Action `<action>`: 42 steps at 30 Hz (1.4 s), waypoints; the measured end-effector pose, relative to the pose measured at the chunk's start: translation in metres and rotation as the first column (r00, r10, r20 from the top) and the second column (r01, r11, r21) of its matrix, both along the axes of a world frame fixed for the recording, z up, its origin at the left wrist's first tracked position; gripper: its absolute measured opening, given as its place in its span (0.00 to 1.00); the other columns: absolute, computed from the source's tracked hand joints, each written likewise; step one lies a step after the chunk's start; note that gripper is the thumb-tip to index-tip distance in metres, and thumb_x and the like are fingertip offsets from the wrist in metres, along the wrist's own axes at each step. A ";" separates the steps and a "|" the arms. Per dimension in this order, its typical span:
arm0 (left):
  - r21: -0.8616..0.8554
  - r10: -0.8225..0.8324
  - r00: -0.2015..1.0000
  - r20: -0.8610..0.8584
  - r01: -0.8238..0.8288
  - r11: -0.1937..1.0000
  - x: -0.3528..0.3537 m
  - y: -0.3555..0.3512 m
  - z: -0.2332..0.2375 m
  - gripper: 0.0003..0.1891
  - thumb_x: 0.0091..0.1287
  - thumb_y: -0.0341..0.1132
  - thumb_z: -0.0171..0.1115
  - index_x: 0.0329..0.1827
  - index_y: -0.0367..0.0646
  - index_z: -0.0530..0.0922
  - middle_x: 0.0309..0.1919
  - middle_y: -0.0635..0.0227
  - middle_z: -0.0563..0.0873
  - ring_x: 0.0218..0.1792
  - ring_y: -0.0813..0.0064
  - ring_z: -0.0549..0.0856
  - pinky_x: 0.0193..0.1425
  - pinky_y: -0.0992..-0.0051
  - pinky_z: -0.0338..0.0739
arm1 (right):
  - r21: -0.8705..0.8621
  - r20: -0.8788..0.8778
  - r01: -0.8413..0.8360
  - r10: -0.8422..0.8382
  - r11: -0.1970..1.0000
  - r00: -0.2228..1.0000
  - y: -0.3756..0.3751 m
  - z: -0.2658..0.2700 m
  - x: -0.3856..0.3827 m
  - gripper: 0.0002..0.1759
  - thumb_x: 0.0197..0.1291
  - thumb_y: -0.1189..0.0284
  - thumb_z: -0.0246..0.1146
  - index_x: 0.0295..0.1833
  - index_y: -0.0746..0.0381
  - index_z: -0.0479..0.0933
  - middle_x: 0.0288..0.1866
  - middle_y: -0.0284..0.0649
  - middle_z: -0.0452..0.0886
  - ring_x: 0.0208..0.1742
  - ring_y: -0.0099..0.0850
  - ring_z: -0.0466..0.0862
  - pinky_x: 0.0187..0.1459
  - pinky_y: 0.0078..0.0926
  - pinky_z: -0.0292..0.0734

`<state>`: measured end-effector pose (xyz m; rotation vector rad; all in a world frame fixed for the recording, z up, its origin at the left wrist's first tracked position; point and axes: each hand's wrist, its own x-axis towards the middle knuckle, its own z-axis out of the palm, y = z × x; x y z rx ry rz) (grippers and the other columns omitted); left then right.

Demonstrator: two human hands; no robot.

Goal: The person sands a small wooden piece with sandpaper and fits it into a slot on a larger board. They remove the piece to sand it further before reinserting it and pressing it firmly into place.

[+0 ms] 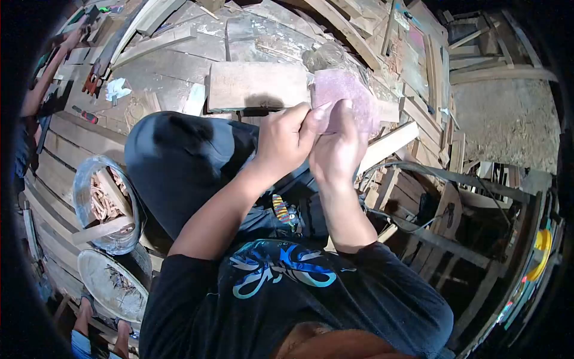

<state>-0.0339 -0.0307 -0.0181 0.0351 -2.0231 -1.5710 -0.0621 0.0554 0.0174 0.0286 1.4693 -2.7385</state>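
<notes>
A pinkish-purple sheet of sandpaper (341,90) is held up in front of my lap, between both hands. My left hand (286,136) is closed, its thumb and curled fingers pinching the sheet's lower left edge. On the right side, my right hand (339,152) grips the sheet with the thumb lying across its face and the fingers hidden behind it. Just beyond my left hand lies a thick rectangular wood block (257,84), its flat face up, with a shadow on its near edge.
Wood strips (155,45) and boards lie across the floor. A red-handled screwdriver (85,114) and crumpled white paper (117,90) are at left. Below stand a bucket (76,197) of wood scraps and a second bucket (84,269). Another person's feet (122,335) show lower left.
</notes>
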 end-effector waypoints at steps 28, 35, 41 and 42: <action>0.111 -0.054 0.998 0.042 0.049 0.993 0.004 0.002 0.009 0.13 0.71 0.34 0.60 0.30 0.36 0.75 0.20 0.48 0.77 0.24 0.45 0.81 0.26 0.60 0.71 | -0.060 0.020 0.065 -0.064 0.996 0.998 -0.003 0.003 0.003 0.16 0.75 0.75 0.52 0.65 0.67 0.69 0.58 0.43 0.79 0.60 0.35 0.80 0.65 0.39 0.74; 0.161 -0.123 0.990 0.069 0.111 0.981 0.003 0.006 0.002 0.13 0.72 0.35 0.60 0.31 0.35 0.74 0.19 0.50 0.75 0.21 0.52 0.78 0.26 0.62 0.71 | -0.130 0.027 0.036 -0.032 0.991 0.999 0.005 0.003 -0.005 0.17 0.75 0.76 0.52 0.66 0.66 0.68 0.60 0.46 0.78 0.61 0.37 0.80 0.65 0.42 0.75; 0.203 -0.095 0.995 0.033 0.086 0.975 0.002 0.010 0.004 0.15 0.73 0.35 0.59 0.30 0.34 0.73 0.19 0.51 0.74 0.19 0.53 0.74 0.26 0.63 0.69 | -0.106 0.037 0.014 -0.011 0.994 0.999 0.010 0.001 -0.007 0.17 0.75 0.75 0.52 0.66 0.66 0.67 0.60 0.46 0.78 0.62 0.38 0.80 0.67 0.43 0.74; 0.199 -0.105 0.993 0.049 0.094 0.975 0.004 0.010 0.005 0.14 0.73 0.36 0.59 0.31 0.35 0.74 0.19 0.51 0.74 0.19 0.52 0.74 0.26 0.63 0.69 | -0.102 0.055 0.012 -0.006 0.995 0.998 0.009 -0.002 -0.005 0.17 0.75 0.74 0.52 0.65 0.67 0.68 0.59 0.46 0.78 0.62 0.38 0.80 0.67 0.42 0.74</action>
